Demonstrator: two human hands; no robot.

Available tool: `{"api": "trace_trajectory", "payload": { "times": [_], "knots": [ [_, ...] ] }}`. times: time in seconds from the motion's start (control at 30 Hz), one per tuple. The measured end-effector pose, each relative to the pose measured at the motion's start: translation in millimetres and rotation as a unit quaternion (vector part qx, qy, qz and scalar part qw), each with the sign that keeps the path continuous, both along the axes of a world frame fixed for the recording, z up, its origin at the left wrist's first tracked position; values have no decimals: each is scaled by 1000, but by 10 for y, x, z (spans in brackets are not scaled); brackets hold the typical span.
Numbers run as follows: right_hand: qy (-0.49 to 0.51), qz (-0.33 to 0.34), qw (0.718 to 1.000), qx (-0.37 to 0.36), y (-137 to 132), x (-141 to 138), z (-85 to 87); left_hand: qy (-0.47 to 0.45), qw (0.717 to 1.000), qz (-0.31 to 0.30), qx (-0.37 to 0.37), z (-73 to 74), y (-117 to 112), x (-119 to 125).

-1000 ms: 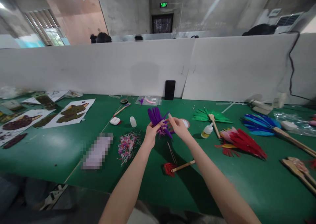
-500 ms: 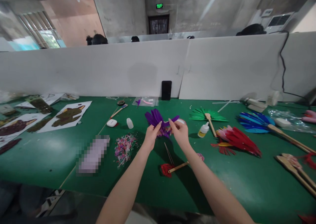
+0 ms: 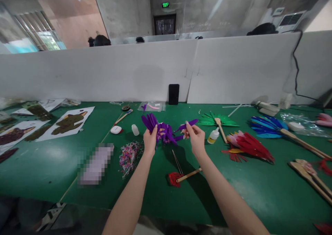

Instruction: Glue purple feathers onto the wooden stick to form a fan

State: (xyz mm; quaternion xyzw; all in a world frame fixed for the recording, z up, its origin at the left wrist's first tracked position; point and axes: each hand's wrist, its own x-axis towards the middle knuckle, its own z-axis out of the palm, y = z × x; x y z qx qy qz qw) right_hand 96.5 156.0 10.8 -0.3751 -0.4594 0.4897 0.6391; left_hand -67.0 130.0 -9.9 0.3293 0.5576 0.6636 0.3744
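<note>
Fingers pinch purple bunch (left hand) and purple strip (right hand); sign reads "EXIT"

Petals: deep violet, matched by the single petal. Desk: dark green, crossed by a pale seam. Flakes: speckled pink, red, purple and white. Green fan: one bright hue; its handle, light tan. Blue fan: streaked, dark against light blue. Red bundle: scarlet, patched with pink and orange-yellow. Glue bottle: white, yellow label. Tuft: solid red. Picture: from where I stand, a mottled brown shape touched with orange on white paper. Phone: black, against the off-white partition.
</note>
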Motion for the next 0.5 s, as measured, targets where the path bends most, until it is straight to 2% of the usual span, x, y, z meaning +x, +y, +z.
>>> {"api": "trace_trajectory", "payload": {
  "times": [0.07,0.1,0.17,0.23,0.3,0.37,0.43,0.5],
  "knots": [
    [17,11,1000,-10,19,18,-12,145,989,11,-32,-8,-13,-32],
    [23,15,1000,-12,26,22,-17,226,973,18,-45,-16,-19,-37],
    [30,18,999,-13,37,28,-25,372,926,30,-52,-35,-29,-23],
    [31,20,999,-9,45,33,-29,463,884,51,-30,-45,-41,17],
    [26,21,999,-5,44,33,-27,497,864,75,13,-29,-63,77],
    [15,22,1000,-6,33,24,-18,491,865,88,60,9,-96,145],
    [0,29,1000,-12,11,5,-5,460,881,57,97,51,-130,209],
    [-16,40,999,-14,-13,-21,6,404,909,1,105,77,-149,261]
  ]
}}
